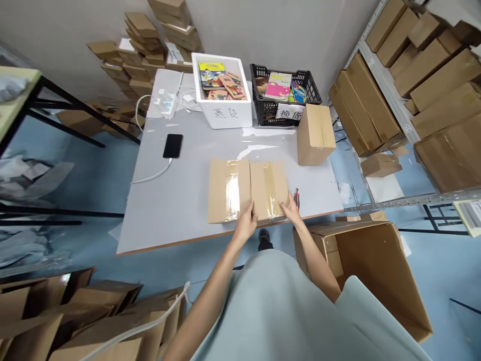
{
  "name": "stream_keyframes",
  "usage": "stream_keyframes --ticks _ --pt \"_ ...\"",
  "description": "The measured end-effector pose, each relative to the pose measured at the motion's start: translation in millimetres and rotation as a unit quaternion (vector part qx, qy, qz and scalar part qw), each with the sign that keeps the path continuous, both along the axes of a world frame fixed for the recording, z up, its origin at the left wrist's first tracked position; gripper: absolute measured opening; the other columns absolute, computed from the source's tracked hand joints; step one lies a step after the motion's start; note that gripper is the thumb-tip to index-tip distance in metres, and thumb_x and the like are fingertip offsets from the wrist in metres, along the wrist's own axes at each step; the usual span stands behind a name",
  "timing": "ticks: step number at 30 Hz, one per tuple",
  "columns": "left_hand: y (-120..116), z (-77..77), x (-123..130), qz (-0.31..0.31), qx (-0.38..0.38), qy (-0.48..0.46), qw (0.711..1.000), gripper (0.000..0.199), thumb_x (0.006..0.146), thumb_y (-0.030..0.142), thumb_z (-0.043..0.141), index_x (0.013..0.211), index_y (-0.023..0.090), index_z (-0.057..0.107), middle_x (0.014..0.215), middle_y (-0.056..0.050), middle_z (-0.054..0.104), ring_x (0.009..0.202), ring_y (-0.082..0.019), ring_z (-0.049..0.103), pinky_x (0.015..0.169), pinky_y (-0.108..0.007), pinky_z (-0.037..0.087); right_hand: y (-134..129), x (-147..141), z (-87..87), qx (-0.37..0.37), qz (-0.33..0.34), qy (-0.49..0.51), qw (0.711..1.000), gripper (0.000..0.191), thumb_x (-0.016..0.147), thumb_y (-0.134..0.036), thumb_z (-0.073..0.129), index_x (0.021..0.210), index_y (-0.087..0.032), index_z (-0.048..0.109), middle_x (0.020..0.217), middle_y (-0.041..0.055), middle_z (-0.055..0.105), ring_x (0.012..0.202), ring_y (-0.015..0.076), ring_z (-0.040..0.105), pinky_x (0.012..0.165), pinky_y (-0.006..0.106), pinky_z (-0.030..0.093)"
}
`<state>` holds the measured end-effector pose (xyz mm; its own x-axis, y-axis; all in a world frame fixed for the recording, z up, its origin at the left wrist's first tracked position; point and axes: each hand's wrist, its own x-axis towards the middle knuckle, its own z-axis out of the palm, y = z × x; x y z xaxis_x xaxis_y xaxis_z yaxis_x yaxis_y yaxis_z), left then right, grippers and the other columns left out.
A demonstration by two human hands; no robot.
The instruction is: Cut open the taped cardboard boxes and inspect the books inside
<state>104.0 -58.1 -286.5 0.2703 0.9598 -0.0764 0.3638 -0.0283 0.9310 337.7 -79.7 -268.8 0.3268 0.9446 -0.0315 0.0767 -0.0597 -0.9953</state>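
Two taped cardboard boxes lie side by side at the front edge of the grey table: a left box and a right box. My left hand is at the near edge where the two boxes meet, its fingers closed on the right box's left corner. At that box's near right corner, my right hand grips its side. A red and black cutter lies just right of my right hand. The undersides of both boxes are hidden.
A white bin and a black crate stand at the back, with a taller box at the right. A phone with a cable lies left. A big open carton stands below right, near shelves.
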Motion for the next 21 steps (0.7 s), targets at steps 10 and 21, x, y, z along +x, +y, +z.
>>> stream_keyframes --ticks 10,21 --pt "-73 -7.5 28 -0.119 0.095 0.043 0.987 0.067 0.099 0.017 0.057 0.166 0.017 0.063 0.176 -0.018 0.059 0.178 -0.042 0.035 0.144 -0.07 0.034 -20 -12 -2.0 -0.064 -0.099 -0.122 0.986 0.117 0.087 -0.087 0.078 0.17 -0.007 0.058 0.182 0.0258 0.052 0.175 0.0397 0.044 0.148 0.054 0.027" --pt "-303 -23.2 12 -0.178 0.128 -0.046 0.974 0.048 0.105 0.022 0.057 0.149 0.022 0.073 0.154 -0.016 0.074 0.147 -0.034 0.07 0.132 -0.056 0.054 -341 -96 -30.7 0.022 -0.265 0.023 0.964 0.106 0.086 -0.085 0.083 0.168 -0.021 0.063 0.174 0.0219 0.062 0.161 0.0417 0.062 0.135 0.063 0.05"
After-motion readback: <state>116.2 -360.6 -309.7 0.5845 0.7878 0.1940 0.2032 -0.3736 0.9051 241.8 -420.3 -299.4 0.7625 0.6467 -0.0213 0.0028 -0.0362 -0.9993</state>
